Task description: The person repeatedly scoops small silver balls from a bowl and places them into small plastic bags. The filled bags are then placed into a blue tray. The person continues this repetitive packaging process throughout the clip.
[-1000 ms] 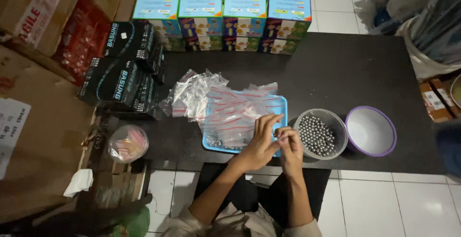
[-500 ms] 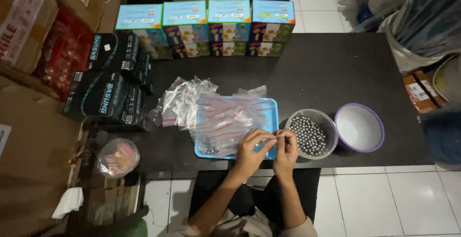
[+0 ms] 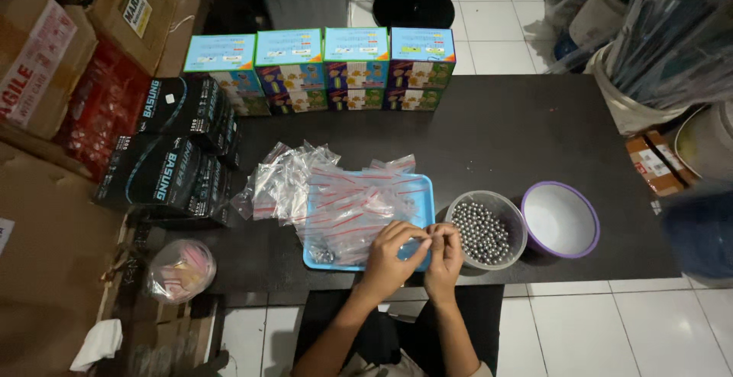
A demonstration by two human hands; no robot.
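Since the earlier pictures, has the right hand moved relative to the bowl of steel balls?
No. The right hand stays just left of the bowl; only the camera shifted.

It was a stockroom or small packing space – stacked cardboard cartons, rows of boxed goods, tiled floor.

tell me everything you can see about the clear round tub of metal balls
The clear round plastic tub stands upright and open, with no lid, on the black table near its front edge. Small shiny silver metal balls cover its bottom, well below the rim. It stands between the blue tray and the purple-rimmed bowl, very close to both. The right hand is right beside it; contact is unclear.
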